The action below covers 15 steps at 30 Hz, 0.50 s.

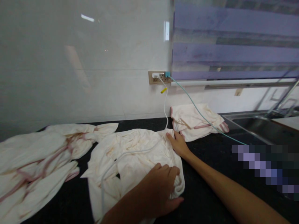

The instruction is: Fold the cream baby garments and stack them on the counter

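Nearest to you, your left hand (158,189) lies on the near right corner of the cream cloth (130,165), its fingers curled and bunching the fabric beneath them, the thumb stretched out to the right along the dark surface (205,199). The cloth is crumpled and spreads over the middle of the surface, with faint tan stains on it. A white cable (121,157) runs across the top of the cloth, dropping toward its near left edge.

A little farther on, your right hand (178,143) reaches in from the right, the forearm crossing the surface. It rests on the far right corner of the same cloth, fingers together and pressing the fabric flat; you cannot tell whether it pinches anything.

To the left, a second cloth (39,161), cream with pink edging, lies rumpled, just beside the middle one. Beyond your right hand, a smaller folded cloth (196,121) with pink trim sits against the wall, with a pale green cable (198,112) lying across it.

To the right, the rim of a metal sink (245,124) is set into the surface. Farthest off, both cables rise to a wall socket (158,77) on the white wall, beside a window blind (233,40).
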Available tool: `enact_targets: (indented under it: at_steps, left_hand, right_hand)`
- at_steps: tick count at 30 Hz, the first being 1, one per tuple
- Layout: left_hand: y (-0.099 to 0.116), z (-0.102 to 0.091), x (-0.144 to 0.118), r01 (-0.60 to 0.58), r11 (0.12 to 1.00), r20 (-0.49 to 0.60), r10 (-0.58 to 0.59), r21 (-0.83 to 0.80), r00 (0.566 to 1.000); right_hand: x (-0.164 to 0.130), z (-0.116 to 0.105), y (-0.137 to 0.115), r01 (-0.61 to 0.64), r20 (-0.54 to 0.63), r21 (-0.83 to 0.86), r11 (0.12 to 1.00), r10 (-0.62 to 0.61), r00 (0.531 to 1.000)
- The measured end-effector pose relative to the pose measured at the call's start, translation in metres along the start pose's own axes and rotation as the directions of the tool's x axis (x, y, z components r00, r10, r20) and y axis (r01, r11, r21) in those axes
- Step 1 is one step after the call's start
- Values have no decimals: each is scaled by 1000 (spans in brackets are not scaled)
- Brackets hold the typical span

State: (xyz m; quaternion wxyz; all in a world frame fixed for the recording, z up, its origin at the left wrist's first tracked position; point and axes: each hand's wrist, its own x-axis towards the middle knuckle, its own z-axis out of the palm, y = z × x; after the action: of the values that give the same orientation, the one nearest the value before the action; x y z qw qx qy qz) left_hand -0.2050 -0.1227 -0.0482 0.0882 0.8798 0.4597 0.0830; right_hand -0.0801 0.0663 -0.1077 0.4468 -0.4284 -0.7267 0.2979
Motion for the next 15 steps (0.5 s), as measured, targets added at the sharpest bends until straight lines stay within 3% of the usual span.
enact_targets:
  at_steps: [4,9,15]
  left_hand:
    - [-1,0,3,-94,993,73,88,78,993]
    - [1,9,2,-246,963,59,240,113,969]
    - [8,13,8,-229,962,74,220,147,973]
  right_hand:
    - [1,-1,2,31,5,-13,999,-31,999]
    - [1,-1,2,32,12,-85,996,-31,999]
    - [-3,-3,-6,74,32,-202,977,-69,997]
